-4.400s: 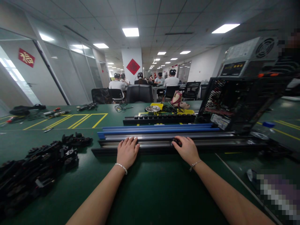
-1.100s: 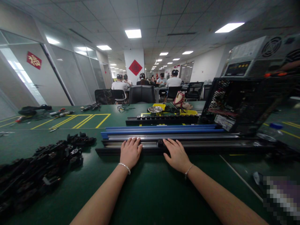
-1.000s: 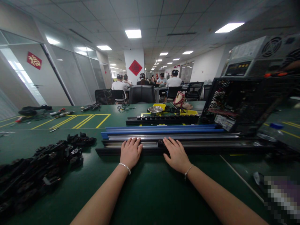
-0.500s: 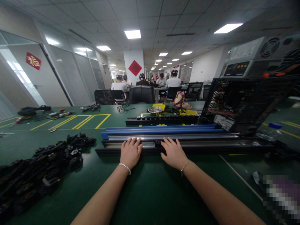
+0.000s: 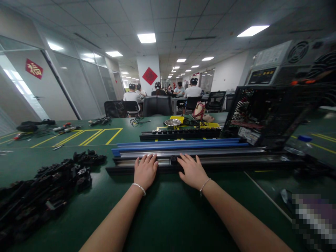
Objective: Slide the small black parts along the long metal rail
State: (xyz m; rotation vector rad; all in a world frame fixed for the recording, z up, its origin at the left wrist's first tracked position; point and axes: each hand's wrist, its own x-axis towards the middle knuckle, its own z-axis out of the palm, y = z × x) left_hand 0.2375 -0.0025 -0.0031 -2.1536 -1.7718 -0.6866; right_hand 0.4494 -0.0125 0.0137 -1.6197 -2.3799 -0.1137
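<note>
My left hand rests with fingers spread over a long black rail that has a shiny metal channel. To its right, my right hand lies on the same rail, fingers outstretched. A small black block sits in the channel between my hands, close to the right fingertips; I cannot tell whether they touch it. Just behind run a silver strip and a blue rail. Farther back stands another black rail with a row of small dark parts along it.
Many black parts are heaped at the left. An open computer case stands at the right, a power supply on top. A metal dish, yellow trays and cables lie at the back of the green table. People sit beyond.
Both hands stay on the rail in nearly the same pose. The whole view has shifted slightly left. At the right, a bottle with a blue cap shows more fully.
</note>
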